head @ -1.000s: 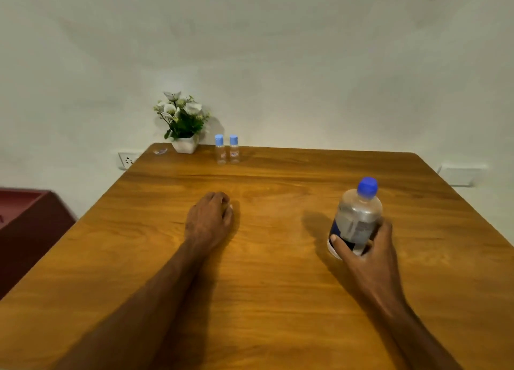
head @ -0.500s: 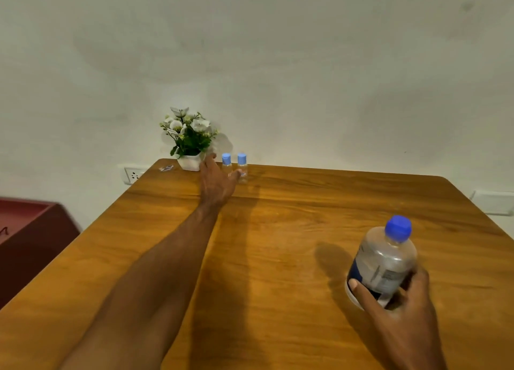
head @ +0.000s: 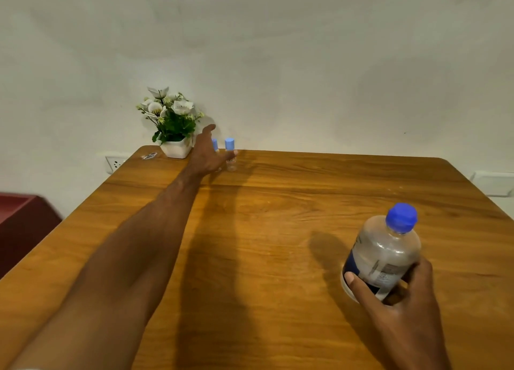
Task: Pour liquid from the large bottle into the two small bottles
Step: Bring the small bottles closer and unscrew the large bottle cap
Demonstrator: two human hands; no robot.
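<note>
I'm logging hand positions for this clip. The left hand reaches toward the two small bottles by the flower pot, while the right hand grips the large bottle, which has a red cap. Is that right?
Not quite: the head view shows the cap of the large bottle is blue, not red. The rest stands: the left hand reaches toward the two small bottles beside the flower pot, and the right hand grips the large bottle.

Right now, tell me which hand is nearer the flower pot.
Left. The left hand reaches to the table's far edge, just right of the flower pot, at the small bottles. The right hand grips the large bottle near the person.
</note>
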